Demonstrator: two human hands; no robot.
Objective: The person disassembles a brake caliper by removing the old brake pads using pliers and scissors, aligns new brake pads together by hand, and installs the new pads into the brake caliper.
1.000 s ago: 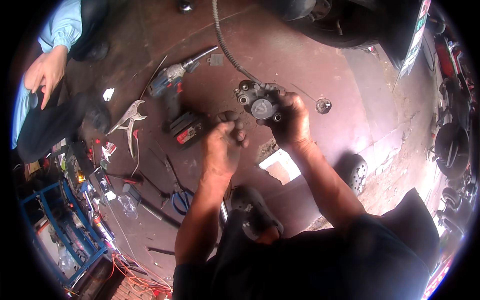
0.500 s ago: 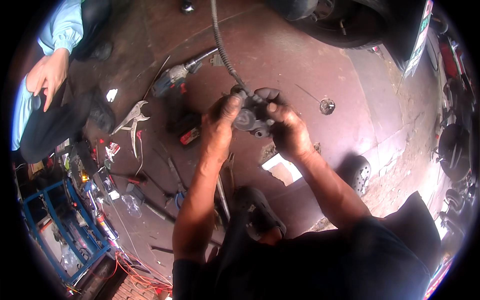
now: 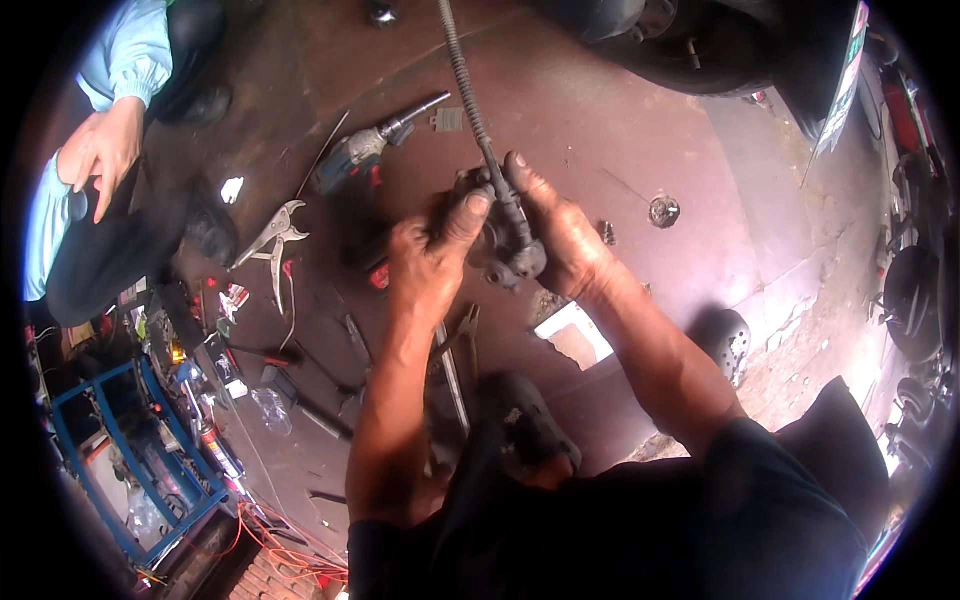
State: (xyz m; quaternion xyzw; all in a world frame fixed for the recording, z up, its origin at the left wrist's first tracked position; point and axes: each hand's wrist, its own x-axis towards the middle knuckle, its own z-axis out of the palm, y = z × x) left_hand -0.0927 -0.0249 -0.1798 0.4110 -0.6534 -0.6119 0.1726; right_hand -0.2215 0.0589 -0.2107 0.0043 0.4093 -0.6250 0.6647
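Both hands are on the job here: the left hand (image 3: pixel 430 250) is curled round the dark metal part (image 3: pixel 524 262), thumb pressed along its near side, fingers tucked out of sight. Opposite, the right hand (image 3: pixel 565 240) cups the other flank, thumb stretched up beside the ribbed hose (image 3: pixel 462 75), its fingers hidden too, so how far they wrap round cannot be told. The part sits between the palms, off the floor, and looks like a brake caliper, with the hose running from its fitting away toward the top of the view. The step in hand reads as a two-handed turning or checking of that piece; the next move, by the look of it, calls for a steady left grip, slack in the hose, and the right thumb kept clear of any twist. Just below the wrists, pliers (image 3: pixel 469 326) and a long metal bar (image 3: pixel 453 382) lie by the left forearm, with a torn white card (image 3: pixel 577 335) near the right. Farther out to the left rest the power tool (image 3: pixel 362 155) and the open-mouthed locking pliers (image 3: pixel 272 240); beyond them, a co-worker's hands (image 3: pixel 112 145) are crossed, away from the work. A vehicle wheel (image 3: pixel 690 65) stands at upper right, a blue rack (image 3: pixel 113 433) at lower left.
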